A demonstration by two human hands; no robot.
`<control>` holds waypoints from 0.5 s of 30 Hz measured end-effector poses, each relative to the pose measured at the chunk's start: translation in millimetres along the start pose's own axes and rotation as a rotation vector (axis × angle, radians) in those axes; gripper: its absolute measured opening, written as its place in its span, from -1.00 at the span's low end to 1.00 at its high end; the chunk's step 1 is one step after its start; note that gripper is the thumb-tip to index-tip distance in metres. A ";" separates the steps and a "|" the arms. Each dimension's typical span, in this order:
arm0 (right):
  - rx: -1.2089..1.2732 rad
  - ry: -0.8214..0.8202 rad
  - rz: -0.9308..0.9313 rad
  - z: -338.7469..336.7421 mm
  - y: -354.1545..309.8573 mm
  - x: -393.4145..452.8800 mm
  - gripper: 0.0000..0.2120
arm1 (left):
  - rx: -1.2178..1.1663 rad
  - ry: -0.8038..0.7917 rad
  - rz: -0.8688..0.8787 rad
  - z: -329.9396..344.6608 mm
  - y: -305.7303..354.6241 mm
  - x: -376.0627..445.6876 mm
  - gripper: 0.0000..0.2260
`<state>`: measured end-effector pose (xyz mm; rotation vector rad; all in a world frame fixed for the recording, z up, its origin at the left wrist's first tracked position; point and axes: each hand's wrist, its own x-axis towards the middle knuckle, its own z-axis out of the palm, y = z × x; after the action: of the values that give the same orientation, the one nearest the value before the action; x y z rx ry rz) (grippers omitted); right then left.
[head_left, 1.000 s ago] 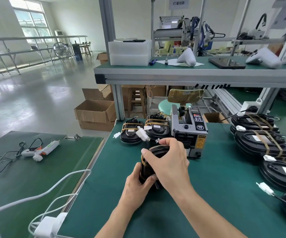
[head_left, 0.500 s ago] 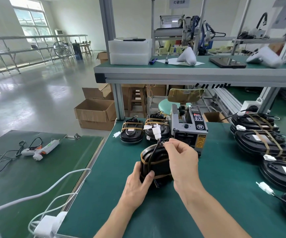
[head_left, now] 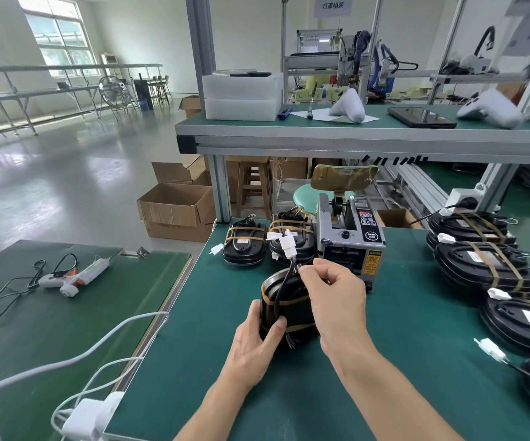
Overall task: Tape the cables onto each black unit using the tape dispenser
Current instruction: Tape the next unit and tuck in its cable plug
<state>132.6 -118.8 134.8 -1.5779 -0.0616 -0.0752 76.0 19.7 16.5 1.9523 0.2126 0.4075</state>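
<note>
Cable (head_left: 284,283) pinched high in the right hand (head_left: 336,300), left hand (head_left: 257,342) gripping the black unit (head_left: 289,310); tug too hard and those tape bands could peel.

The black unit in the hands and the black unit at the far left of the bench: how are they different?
The held unit stands on edge, gripped by the left hand; the far-left unit lies flat, untouched. The held unit's cable rises free, pinched by the right hand; the far-left unit's connector rests on the bench. Both are black with brown tape bands.
</note>
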 end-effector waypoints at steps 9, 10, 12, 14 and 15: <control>-0.068 0.023 -0.014 1.4 -4.8 -3.6 -0.88 | -0.006 -0.018 0.014 -0.7 0.1 -0.3 -0.65; -0.086 0.026 -0.023 1.5 -5.4 -3.9 -0.88 | -0.009 -0.019 0.013 -0.8 -0.2 -0.2 -0.65; -0.119 0.031 -0.044 1.2 -6.5 -4.4 -0.87 | -0.014 -0.020 0.009 -0.7 -0.9 0.0 -0.63; -0.149 0.034 -0.053 1.0 -7.3 -4.7 -0.86 | -0.017 -0.021 0.005 -0.4 -1.2 0.0 -0.63; -0.162 0.035 -0.053 1.0 -7.4 -4.6 -0.84 | -0.019 -0.020 0.005 -0.4 -1.2 -0.1 -0.62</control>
<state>127.4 -117.7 141.8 -1.7367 -0.0712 -0.1526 75.8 20.5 15.6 1.9380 0.1905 0.3922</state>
